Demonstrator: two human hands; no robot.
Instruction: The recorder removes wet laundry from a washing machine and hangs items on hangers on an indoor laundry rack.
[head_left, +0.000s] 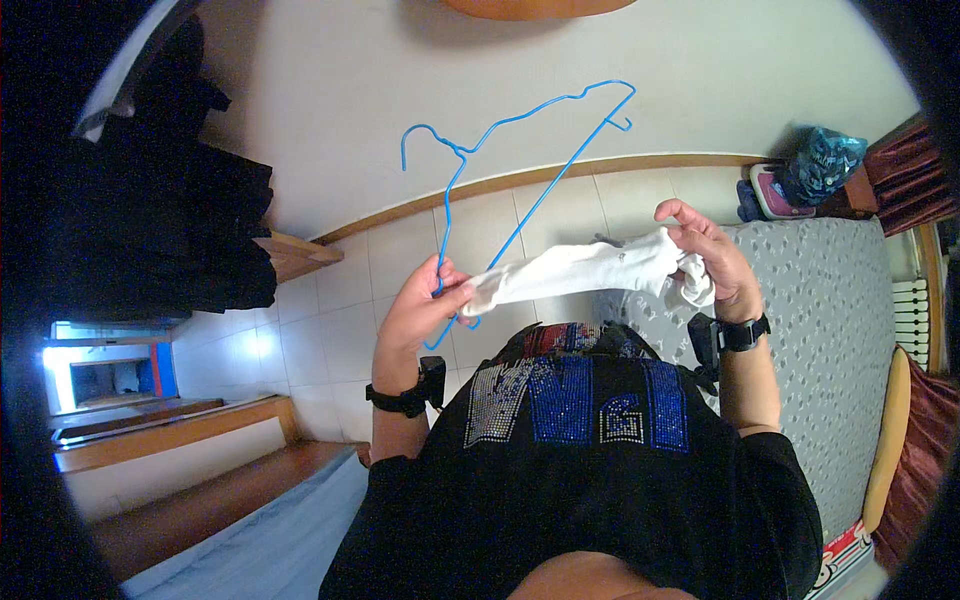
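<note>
A white cloth, perhaps a sock, (577, 271) is stretched between my two hands in front of my chest. My left hand (431, 300) pinches its narrow end and also grips a blue wire clothes hanger (553, 184) near one lower corner. The hanger's hook points up and to the left, and its frame reaches away above the cloth. My right hand (712, 259) holds the other end, where the fabric is bunched against the palm; its index finger is raised off the cloth.
A bed with a grey patterned cover (810, 322) lies to the right. Dark clothes (202, 225) hang at the left. Beyond the bed's far corner are a teal plastic bag (821, 165) and a pink-and-white item (771, 193). Pale floor tiles (337, 330) run along the wall.
</note>
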